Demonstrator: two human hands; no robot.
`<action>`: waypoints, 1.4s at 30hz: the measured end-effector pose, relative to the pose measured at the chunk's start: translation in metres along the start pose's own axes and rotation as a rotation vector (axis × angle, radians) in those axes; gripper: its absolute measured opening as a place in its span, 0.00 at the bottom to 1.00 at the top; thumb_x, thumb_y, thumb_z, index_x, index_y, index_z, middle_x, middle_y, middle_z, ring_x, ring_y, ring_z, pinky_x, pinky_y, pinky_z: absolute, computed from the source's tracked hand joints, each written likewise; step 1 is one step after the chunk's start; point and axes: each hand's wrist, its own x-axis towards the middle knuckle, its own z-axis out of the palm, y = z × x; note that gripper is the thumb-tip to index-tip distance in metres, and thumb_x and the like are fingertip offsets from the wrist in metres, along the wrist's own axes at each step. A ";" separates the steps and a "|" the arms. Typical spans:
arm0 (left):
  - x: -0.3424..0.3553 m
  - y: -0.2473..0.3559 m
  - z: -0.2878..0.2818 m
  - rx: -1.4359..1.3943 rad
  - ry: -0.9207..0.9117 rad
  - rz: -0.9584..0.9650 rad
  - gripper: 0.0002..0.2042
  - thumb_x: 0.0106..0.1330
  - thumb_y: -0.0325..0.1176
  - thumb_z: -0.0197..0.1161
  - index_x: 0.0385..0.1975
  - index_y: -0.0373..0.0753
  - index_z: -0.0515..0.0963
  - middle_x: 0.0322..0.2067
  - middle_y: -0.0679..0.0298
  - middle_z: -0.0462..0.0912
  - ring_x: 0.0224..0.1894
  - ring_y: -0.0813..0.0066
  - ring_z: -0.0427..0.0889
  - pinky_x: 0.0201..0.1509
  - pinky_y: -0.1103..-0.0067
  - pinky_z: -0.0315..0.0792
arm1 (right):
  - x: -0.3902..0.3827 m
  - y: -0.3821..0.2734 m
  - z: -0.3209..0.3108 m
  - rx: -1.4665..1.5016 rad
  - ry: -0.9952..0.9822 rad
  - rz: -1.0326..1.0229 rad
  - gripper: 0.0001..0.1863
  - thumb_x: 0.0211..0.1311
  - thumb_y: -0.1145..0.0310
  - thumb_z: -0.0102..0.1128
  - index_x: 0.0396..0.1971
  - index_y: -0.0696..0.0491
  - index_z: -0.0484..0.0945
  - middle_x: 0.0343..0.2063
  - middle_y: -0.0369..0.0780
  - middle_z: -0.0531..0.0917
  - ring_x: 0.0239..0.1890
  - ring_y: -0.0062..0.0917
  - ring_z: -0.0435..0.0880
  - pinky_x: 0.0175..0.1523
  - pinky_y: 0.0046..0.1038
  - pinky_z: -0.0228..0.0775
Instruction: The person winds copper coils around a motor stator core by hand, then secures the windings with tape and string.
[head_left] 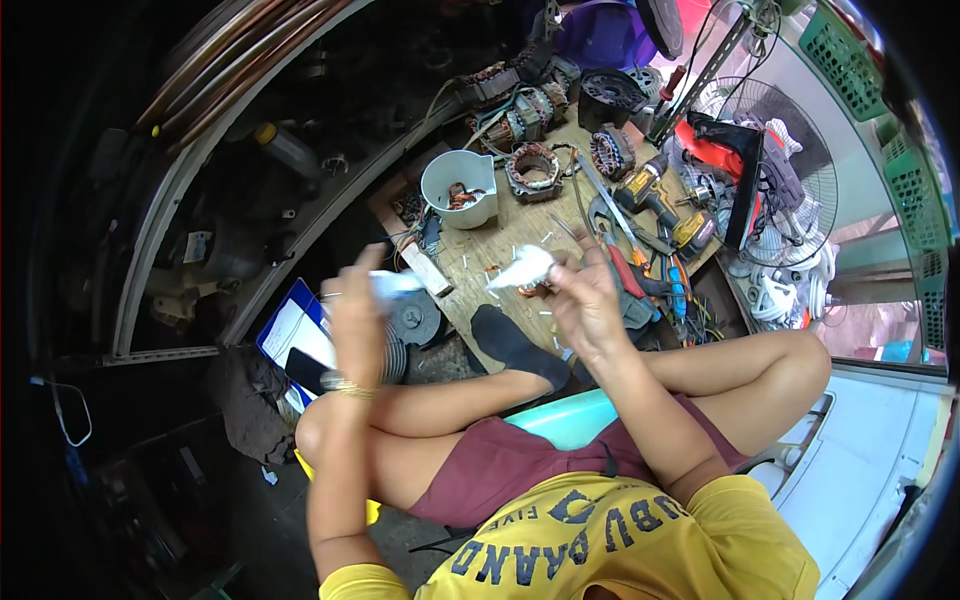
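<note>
My right hand [588,300] is closed, pinching a white, cone-shaped piece [525,268] above the wooden board; its narrow end points left. What kind of thing it is, I cannot make out. Out to the left, over the edge of the board, my left hand [355,318] is smeared by motion. A pale white-and-blue thing [396,285] is at its fingers, too blurred to name. Small white sticks [546,238] lie scattered on the wooden board [515,228] beyond my hands. A bit of copper-coloured winding shows just below the white piece.
A grey pail [458,190] holds copper-coloured parts. Wound motor stators [533,172] stand farther back. To the right lie a yellow-and-black cordless drill [645,190], pliers [638,275] and a fan guard [800,160]. A phone [306,370] rests at left; my foot [512,345] is on the board.
</note>
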 end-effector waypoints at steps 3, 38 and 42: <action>-0.011 -0.120 -0.044 0.299 0.133 -0.264 0.28 0.53 0.17 0.64 0.58 0.42 0.76 0.45 0.52 0.81 0.47 0.49 0.78 0.54 0.60 0.71 | 0.011 -0.023 -0.020 -0.088 0.003 -0.127 0.42 0.59 0.84 0.66 0.69 0.52 0.52 0.40 0.42 0.80 0.45 0.25 0.82 0.50 0.26 0.76; 0.041 0.130 0.037 -0.810 -0.081 0.042 0.11 0.53 0.26 0.76 0.35 0.32 0.86 0.29 0.58 0.86 0.31 0.71 0.78 0.39 0.76 0.70 | -0.046 -0.072 -0.038 -1.852 -0.295 -0.538 0.43 0.58 0.72 0.64 0.74 0.35 0.60 0.35 0.43 0.83 0.36 0.37 0.83 0.47 0.38 0.76; 0.040 0.141 0.037 -0.755 -0.087 0.120 0.11 0.52 0.26 0.76 0.36 0.34 0.87 0.29 0.59 0.86 0.31 0.68 0.79 0.42 0.75 0.69 | -0.049 -0.078 -0.044 -2.202 -0.447 -0.510 0.39 0.59 0.72 0.57 0.72 0.31 0.64 0.33 0.41 0.82 0.37 0.36 0.85 0.44 0.37 0.76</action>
